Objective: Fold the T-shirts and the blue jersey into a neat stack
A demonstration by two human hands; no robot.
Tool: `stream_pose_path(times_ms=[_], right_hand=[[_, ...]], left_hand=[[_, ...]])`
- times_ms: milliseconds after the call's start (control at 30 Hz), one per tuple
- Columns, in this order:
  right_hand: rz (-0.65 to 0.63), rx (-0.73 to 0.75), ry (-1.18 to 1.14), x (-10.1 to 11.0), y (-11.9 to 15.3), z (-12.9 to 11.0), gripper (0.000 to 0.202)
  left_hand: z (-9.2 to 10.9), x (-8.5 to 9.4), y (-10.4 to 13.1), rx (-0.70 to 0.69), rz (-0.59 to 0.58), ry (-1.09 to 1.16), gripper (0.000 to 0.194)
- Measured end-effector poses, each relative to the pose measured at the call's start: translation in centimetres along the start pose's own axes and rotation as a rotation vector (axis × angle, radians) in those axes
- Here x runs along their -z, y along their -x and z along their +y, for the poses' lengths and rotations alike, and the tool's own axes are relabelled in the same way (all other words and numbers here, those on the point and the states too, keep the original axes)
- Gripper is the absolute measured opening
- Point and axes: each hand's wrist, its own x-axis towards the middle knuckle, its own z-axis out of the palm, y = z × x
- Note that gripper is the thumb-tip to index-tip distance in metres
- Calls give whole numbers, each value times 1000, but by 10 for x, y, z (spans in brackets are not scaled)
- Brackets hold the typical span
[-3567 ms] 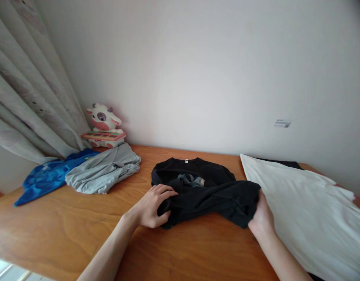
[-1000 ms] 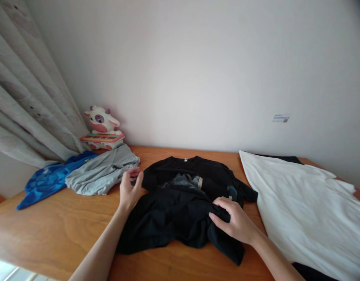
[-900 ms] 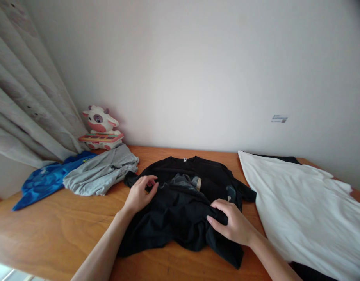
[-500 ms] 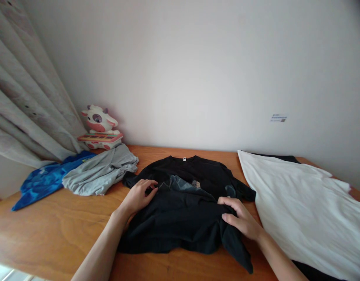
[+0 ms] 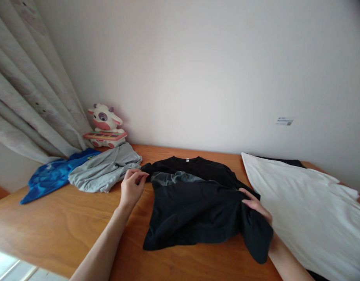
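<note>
A black shirt (image 5: pixel 194 210) lies on the wooden table, its collar with a small white tag toward the wall and part of a grey print showing. My left hand (image 5: pixel 133 185) pinches the black sleeve end at the shirt's left side, fingertips pressed together. On the right, my right hand (image 5: pixel 257 207) grips the shirt's edge between thumb and fingers, with black cloth hanging over the wrist. The near part of the shirt is slightly raised and wrinkled.
A grey garment (image 5: pixel 106 169) and a blue one (image 5: pixel 51 175) lie at the left, near a toy cow with a keyboard (image 5: pixel 105 127) and a curtain (image 5: pixel 30 86). A white garment (image 5: pixel 309 203) covers the table's right side, black cloth under it. The wall (image 5: pixel 197 78) stands behind.
My left hand has moved left and up to the sleeve end. My right hand has shifted right and slightly up with the cloth, and the shirt's near part has moved right.
</note>
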Motion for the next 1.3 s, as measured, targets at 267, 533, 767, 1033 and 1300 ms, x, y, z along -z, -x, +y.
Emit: stream_pose_path(times_ms=[267, 533, 767, 1033, 1300], right_hand=[[-570, -32, 64, -21, 10, -61, 46], [-43, 192, 291, -27, -10, -41, 38], [91, 208, 916, -7, -24, 3, 50], [-8, -12, 580, 3, -26, -21, 49], [110, 59, 572, 0, -32, 2, 62]], left_hand=[[-7, 5, -9, 313, 473, 38, 18], [45, -9, 15, -233, -320, 97, 21], [65, -16, 23, -308, -916, 140, 27], [65, -3, 20, 196, -1126, 409, 53], [42, -28, 25, 0, -437, 60, 30]])
